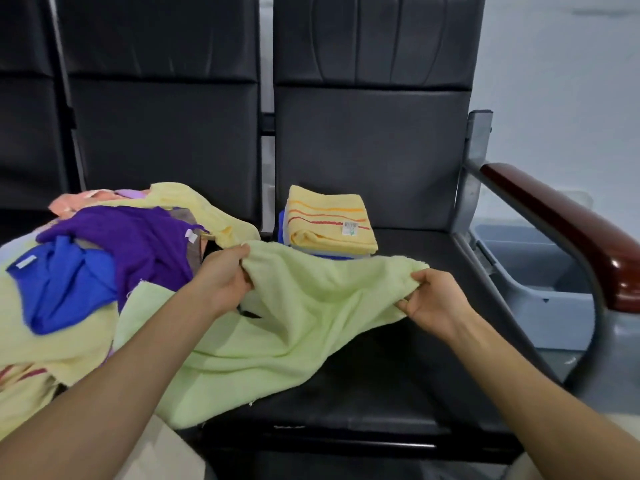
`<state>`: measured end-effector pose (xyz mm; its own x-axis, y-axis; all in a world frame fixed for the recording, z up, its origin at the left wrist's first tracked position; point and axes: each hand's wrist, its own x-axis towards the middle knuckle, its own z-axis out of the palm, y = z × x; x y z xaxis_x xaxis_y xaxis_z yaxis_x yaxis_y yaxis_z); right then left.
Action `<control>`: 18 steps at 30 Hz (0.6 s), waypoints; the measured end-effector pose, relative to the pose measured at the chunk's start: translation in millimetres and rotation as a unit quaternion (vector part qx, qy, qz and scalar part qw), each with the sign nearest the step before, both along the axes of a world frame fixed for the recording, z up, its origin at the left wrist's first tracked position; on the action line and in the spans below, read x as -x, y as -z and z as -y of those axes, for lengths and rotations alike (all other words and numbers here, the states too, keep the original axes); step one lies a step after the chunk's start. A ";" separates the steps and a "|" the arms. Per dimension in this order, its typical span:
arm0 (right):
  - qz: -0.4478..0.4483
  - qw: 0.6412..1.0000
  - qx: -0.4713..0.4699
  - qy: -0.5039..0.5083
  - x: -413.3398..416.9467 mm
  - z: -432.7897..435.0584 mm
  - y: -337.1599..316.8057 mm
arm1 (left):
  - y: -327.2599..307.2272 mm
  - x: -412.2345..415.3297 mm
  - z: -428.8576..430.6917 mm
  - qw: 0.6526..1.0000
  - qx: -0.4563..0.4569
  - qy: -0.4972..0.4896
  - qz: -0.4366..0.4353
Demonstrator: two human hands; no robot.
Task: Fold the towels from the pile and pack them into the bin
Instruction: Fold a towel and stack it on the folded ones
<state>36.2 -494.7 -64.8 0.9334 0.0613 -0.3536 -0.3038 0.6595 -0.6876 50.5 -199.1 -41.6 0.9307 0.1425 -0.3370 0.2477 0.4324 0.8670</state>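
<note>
A light green towel point(294, 323) lies spread across the front of a black seat, its far edge lifted. My left hand point(225, 278) grips the far left corner of that edge. My right hand point(433, 299) pinches the far right corner. On the left seat sits a loose pile of towels point(104, 258), with purple, blue, pale yellow and peach ones showing. A stack of folded towels point(329, 223), topped by a yellow striped one with a label, rests at the back of the right seat. A grey bin point(530, 271) stands on the floor to the right, beyond the armrest.
Black padded seat backs point(374, 133) rise behind the towels. A dark red wooden armrest point(571, 230) on a grey metal frame runs between the right seat and the bin. Bare black seat cushion point(398, 375) shows to the right of the green towel.
</note>
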 end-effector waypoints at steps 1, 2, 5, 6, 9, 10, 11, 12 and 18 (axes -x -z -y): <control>0.016 1.000 -0.015 0.017 -0.8 -0.7 -7.3 | -8.1 2.5 -0.9 1.000 0.014 0.016 0.004; 0.035 0.999 -0.020 0.029 -0.5 -1.6 -15.6 | -18.6 5.8 -0.8 0.999 0.024 0.037 0.014; 0.096 0.995 0.036 0.015 6.3 -7.8 -51.2 | -61.7 15.7 1.2 0.996 0.010 0.049 0.073; 0.116 0.991 0.061 0.007 7.8 -10.6 -62.4 | -76.3 16.7 0.1 0.995 0.014 0.037 0.094; 0.176 0.974 0.139 -0.006 17.1 -14.3 -107.2 | -128.6 26.7 -3.8 0.990 0.001 0.001 0.144; 0.179 0.970 0.166 -0.008 18.0 -13.2 -120.6 | -143.4 28.6 -5.3 0.987 -0.005 -0.010 0.159; 0.177 0.962 0.208 -0.005 21.2 -11.2 -136.5 | -161.3 34.4 -6.7 0.985 -0.018 -0.022 0.172; 0.173 0.947 0.271 0.000 21.7 -8.1 -147.3 | -174.6 38.4 -7.6 0.983 -0.026 -0.035 0.179; 0.152 0.709 0.689 -0.013 41.7 17.4 -193.7 | -225.5 63.1 -7.1 0.970 -0.080 -0.050 0.226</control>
<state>-5.5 -512.1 128.9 0.9842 -0.1277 0.1225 -0.0030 -0.7042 -0.7100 -12.6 -191.9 183.9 0.9571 0.2557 0.1364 -0.2094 0.2848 0.9354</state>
